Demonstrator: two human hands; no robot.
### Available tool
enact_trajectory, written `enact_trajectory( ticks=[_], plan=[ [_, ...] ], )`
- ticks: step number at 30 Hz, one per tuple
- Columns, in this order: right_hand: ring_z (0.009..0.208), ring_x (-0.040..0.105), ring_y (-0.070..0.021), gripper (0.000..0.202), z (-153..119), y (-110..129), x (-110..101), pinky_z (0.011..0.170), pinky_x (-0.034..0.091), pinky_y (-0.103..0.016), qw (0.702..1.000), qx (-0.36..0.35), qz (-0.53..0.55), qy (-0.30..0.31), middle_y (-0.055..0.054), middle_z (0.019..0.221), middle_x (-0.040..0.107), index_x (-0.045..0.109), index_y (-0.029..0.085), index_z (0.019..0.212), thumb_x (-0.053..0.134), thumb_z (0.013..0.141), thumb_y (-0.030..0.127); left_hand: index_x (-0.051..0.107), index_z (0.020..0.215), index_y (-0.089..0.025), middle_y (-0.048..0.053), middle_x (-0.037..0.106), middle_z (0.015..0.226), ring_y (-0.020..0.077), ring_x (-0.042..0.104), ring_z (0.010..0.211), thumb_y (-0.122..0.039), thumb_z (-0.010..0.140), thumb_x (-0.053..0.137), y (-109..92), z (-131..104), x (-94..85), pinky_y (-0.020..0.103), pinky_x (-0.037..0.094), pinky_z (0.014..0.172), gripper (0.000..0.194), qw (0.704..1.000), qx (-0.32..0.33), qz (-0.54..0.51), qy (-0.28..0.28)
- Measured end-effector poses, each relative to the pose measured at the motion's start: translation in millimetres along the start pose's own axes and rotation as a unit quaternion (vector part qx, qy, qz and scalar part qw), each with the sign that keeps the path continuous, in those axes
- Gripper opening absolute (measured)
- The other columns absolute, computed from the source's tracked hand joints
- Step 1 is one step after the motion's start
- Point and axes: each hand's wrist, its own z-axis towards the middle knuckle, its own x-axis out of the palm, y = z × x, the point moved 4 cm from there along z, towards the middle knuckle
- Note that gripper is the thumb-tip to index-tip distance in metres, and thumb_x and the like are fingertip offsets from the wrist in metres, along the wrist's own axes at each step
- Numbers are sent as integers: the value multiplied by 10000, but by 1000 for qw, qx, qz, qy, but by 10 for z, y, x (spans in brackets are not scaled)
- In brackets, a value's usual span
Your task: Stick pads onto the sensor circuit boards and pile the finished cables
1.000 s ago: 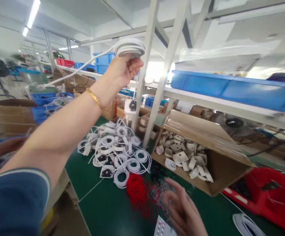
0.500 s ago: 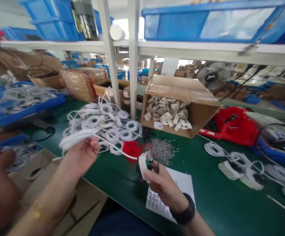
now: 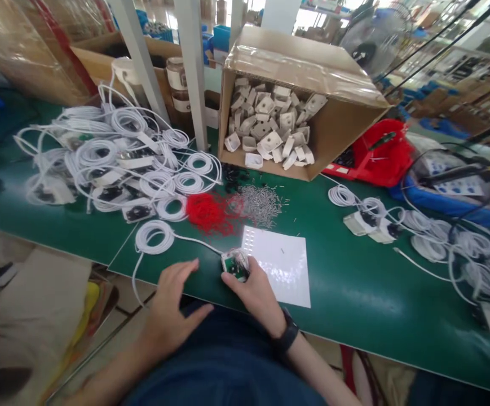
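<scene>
My right hand [image 3: 255,287], with a black band at the wrist, grips a small white housing [image 3: 235,265] with a green circuit board and thin wires inside. A white cable runs left from the housing to a coil [image 3: 154,237] lying on the green table near its front edge. The cable's loose end hangs over that edge. My left hand [image 3: 177,310] holds nothing, its thumb and fingers spread, between the coil and the housing. Just right of the housing lies a white sheet [image 3: 285,270] with a small metal piece on it.
Many coiled white cables [image 3: 101,155] are heaped at the left. Behind the sheet lie red wires [image 3: 208,213] and small metal pins [image 3: 261,204]. A cardboard box [image 3: 341,135] of white housings stands at the back, beside a red bin [image 3: 382,158]. More cabled housings [image 3: 371,225] lie right.
The view has tilted down. My left hand has let go of the coiled cable, which now lies on the table. The housing in my right hand now shows its open side facing up.
</scene>
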Motion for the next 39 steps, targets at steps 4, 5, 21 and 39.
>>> enact_trajectory(
  ticks=[4, 5, 21, 39],
  plan=[
    [846, 620, -233, 360, -78, -17, 8, 743, 467, -330, 999, -26, -18, -2, -105, 941, 663, 552, 137, 1073, 614, 785, 343, 405, 1313, -159, 140, 524, 1298, 290, 479, 1218, -266, 692, 690, -89, 315, 539, 497, 355, 1060, 691, 980, 157, 92, 83],
    [849, 620, -235, 363, -104, -26, -39, 742, 467, -332, 999, -35, -29, -12, -107, 951, 661, 549, 139, 1096, 604, 795, 334, 420, 1291, -167, 128, 557, 1249, 271, 522, 1170, -257, 725, 658, -83, 379, 621, 475, 389, 1040, 621, 979, 163, 91, 87],
    [771, 637, -165, 199, -7, -17, -478, 683, 504, -266, 948, -291, -78, -100, -53, 845, 687, 681, 216, 932, 490, 908, 266, 340, 1388, -256, 118, 458, 1302, 258, 450, 1230, -193, 821, 588, -44, 320, 751, 422, 408, 1038, 623, 941, 267, 106, 178],
    [841, 632, -240, 150, 2073, 743, -309, 699, 422, -314, 907, -138, -389, -78, -128, 899, 677, 621, 173, 960, 600, 815, 206, 229, 1418, -238, 117, 469, 1337, 272, 424, 1245, -261, 744, 695, -48, 348, 718, 462, 371, 1064, 821, 957, 205, 89, 185]
  ],
)
